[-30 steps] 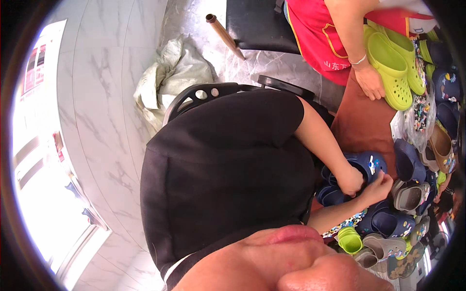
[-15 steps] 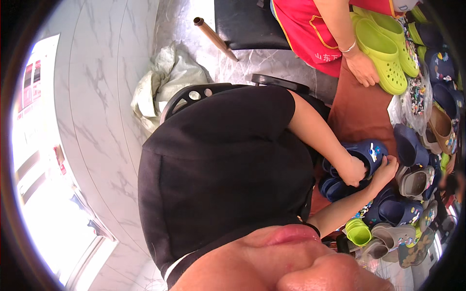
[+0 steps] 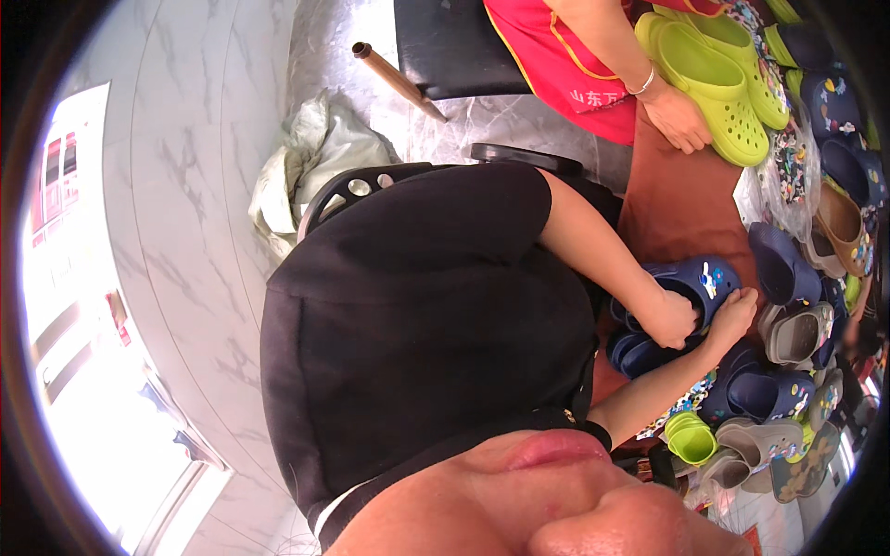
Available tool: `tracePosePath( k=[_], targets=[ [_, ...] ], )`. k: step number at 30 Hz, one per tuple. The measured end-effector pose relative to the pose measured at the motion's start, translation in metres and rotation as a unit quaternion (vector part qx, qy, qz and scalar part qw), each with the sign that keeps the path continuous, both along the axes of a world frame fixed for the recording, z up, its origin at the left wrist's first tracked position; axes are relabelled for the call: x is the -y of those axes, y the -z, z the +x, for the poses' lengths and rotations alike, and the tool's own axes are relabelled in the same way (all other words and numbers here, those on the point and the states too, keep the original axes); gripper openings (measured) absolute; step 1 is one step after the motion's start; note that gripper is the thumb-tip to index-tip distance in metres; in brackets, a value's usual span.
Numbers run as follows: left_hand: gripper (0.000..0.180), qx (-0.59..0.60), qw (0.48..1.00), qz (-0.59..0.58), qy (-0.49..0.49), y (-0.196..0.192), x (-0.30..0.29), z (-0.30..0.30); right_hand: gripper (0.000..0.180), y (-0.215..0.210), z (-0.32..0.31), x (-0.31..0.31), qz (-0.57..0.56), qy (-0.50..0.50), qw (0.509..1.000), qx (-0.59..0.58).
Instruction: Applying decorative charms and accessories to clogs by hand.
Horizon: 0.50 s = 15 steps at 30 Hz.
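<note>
A navy clog point(image 3: 697, 278) with white and blue charms on its upper sits at the front edge of the brown-covered table. My left hand point(image 3: 669, 320) reaches into its foot opening, fingers curled and partly hidden inside. Against the toe end, my right hand point(image 3: 734, 317) grips the outer side with bent fingers; whether anything small is between the fingertips cannot be seen. Another navy clog point(image 3: 640, 352) lies just beneath my left wrist.
Beside my hands are more navy clogs point(image 3: 783, 264), grey clogs point(image 3: 799, 334) and a lime green clog point(image 3: 691, 438). A co-worker in a red apron point(image 3: 556, 56) rests a hand near lime clogs point(image 3: 709, 83). A plastic bag of charms point(image 3: 793, 181) lies beyond the brown cloth point(image 3: 681, 204).
The whole view has shifted slightly. Both hands stay on the navy clog, my right hand's fingers a little changed in pose at its toe end.
</note>
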<state>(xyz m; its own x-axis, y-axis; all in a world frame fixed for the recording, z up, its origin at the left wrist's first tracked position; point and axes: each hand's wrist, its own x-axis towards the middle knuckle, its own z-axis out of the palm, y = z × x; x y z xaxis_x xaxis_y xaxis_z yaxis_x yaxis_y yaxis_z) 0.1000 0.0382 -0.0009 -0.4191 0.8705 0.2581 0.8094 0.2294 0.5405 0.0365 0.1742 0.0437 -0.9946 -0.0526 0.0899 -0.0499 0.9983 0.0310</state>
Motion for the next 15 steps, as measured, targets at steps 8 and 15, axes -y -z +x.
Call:
tracePosePath(
  k=[8, 15],
  targets=[
    [0.027, -0.03, 1.0, -0.003, 0.009, 0.003, -0.004, 0.001, 0.037, -0.022, 0.006, 0.034, 0.036, 0.153, 0.984, 0.089],
    [0.029, 0.011, 0.998, 0.015, -0.054, 0.021, -0.019, 0.005, 0.034, -0.007, 0.001, 0.02, 0.037, 0.179, 0.982, 0.039]
  ],
)
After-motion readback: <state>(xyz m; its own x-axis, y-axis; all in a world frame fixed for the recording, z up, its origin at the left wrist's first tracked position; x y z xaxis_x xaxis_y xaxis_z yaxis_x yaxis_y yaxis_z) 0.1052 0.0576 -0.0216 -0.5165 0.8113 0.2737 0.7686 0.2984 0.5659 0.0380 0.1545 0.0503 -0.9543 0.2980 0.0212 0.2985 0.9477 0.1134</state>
